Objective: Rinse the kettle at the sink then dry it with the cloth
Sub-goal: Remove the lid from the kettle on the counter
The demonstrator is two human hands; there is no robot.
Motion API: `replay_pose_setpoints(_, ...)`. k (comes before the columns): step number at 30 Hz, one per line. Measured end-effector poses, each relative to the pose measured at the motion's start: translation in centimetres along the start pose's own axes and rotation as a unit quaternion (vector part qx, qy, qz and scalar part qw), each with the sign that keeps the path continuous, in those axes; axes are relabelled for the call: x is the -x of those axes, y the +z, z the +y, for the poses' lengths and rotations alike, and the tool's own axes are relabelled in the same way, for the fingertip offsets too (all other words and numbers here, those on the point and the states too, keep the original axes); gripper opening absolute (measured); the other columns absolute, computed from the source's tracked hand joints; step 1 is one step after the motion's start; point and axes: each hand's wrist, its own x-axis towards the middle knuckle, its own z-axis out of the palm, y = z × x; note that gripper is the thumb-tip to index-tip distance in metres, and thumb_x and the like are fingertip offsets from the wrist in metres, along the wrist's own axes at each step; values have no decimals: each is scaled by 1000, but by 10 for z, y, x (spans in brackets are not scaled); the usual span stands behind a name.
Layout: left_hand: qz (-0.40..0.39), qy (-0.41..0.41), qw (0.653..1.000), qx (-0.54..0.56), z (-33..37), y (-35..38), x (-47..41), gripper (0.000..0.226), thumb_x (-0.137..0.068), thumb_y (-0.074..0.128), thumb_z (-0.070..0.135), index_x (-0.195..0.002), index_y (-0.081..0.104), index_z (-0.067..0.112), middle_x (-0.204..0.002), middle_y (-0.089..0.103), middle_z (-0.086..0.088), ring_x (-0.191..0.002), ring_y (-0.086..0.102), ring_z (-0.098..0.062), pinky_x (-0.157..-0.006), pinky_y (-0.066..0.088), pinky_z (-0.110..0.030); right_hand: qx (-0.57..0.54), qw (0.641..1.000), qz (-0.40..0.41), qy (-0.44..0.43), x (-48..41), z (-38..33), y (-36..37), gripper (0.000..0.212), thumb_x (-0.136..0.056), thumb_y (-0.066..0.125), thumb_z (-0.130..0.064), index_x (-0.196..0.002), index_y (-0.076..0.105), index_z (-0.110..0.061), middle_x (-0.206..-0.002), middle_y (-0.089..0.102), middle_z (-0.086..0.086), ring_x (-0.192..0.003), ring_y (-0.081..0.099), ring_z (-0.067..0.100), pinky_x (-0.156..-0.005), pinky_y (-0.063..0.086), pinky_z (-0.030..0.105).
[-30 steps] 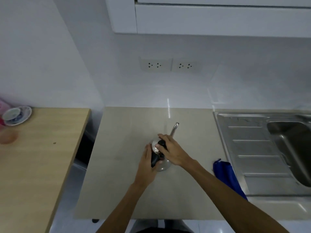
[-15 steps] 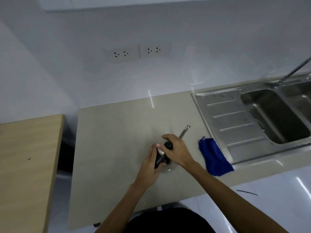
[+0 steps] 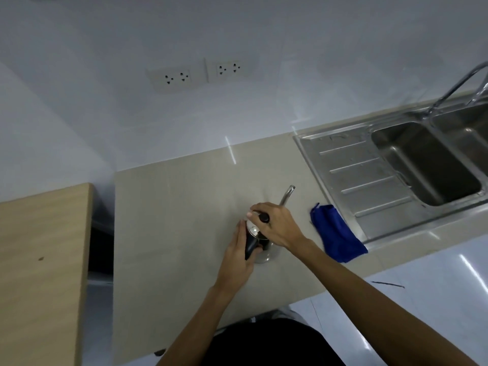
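A small steel kettle (image 3: 265,253) with a black handle and a thin gooseneck spout stands on the beige counter (image 3: 171,223). My left hand (image 3: 241,253) wraps the black handle from the left side. My right hand (image 3: 277,224) lies over the top, with its fingers on the black lid knob. Most of the kettle body is hidden under both hands. A blue cloth (image 3: 336,235) lies crumpled on the counter just right of the kettle. Further right sits the steel sink (image 3: 425,165) with its faucet (image 3: 454,87) at the far right.
The ribbed drainboard (image 3: 353,175) lies between the cloth and the basin. A wooden table (image 3: 39,260) stands to the left across a dark gap. Two wall sockets (image 3: 198,73) sit on the white wall behind. The white floor shows beneath the counter's front edge.
The view has swung right and down, bringing the sink basin and faucet into sight and dropping the upper cabinet. Both hands stay on the kettle, which remains on the counter.
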Motion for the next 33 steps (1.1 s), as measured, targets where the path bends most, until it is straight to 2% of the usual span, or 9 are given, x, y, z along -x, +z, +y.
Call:
replay_pose_setpoints(6,-5,-2,1000,-13,3,-1,2,82,-98,62,24,-161,11,12,-161,36,-13,-140,48,-31,-110,45,-45,8,1000,-23,-18,-2,1,-3,47,-98,52,-51,-113,74,-12,-113,75,-1,-99,71,14,-88,52,22)
replay_pose_setpoints(12,2,-1,1000,-25,3,1,2,82,-99,61,26,-160,9,11,-164,29,-13,-148,36,-31,-116,38,-48,1,998,-56,-35,-6,2,-8,59,-96,47,-60,-117,72,-12,-110,76,0,-95,71,12,-82,50,15)
replay_pose_setpoints(16,6,-13,1000,-22,2,3,4,81,-98,63,25,-159,12,11,-164,30,-15,-146,39,-33,-115,39,-47,-110,988,-57,93,-14,2,-23,63,-93,42,-69,-99,78,-19,-83,78,3,-74,73,19,-72,57,29)
replay_pose_setpoints(18,0,-15,1000,-20,2,3,4,81,-98,63,26,-160,12,10,-164,30,-14,-146,40,-33,-115,40,-47,-88,992,-56,65,-15,1,-27,61,-95,41,-67,-91,78,-19,-73,75,2,-62,69,15,-65,54,28)
replay_pose_setpoints(22,-6,-17,1000,-16,2,3,1,81,-98,62,27,-160,13,9,-163,31,-14,-145,41,-34,-113,41,-49,-100,994,-42,31,-6,2,-25,47,-97,50,-54,-106,78,-17,-84,78,-3,-74,71,8,-66,52,12)
replay_pose_setpoints(24,-7,-18,1000,-19,3,4,2,81,-98,62,28,-160,13,9,-164,31,-13,-146,39,-33,-114,41,-48,-88,995,-29,28,-4,3,-25,49,-96,52,-54,-111,76,-13,-92,79,3,-77,72,11,-71,54,15)
replay_pose_setpoints(27,-2,-23,1000,-13,1,5,2,81,-99,62,29,-160,11,11,-165,28,-13,-149,35,-31,-117,37,-45,-67,997,11,21,0,7,-32,57,-94,53,-55,-125,70,-11,-108,77,1,-91,70,5,-82,47,2)
replay_pose_setpoints(30,4,-18,1000,-18,-3,6,1,83,-98,62,31,-160,10,13,-166,27,-10,-150,33,-29,-119,34,-41,-80,994,50,49,13,20,-44,58,-92,53,-59,-124,70,-14,-105,72,-8,-94,68,1,-85,47,3)
replay_pose_setpoints(33,12,-26,999,-15,-6,8,1,84,-98,63,31,-160,11,13,-166,28,-9,-150,33,-27,-120,31,-35,-92,988,85,91,40,46,-51,59,-91,52,-64,-120,69,-15,-101,72,-5,-92,68,2,-85,54,12)
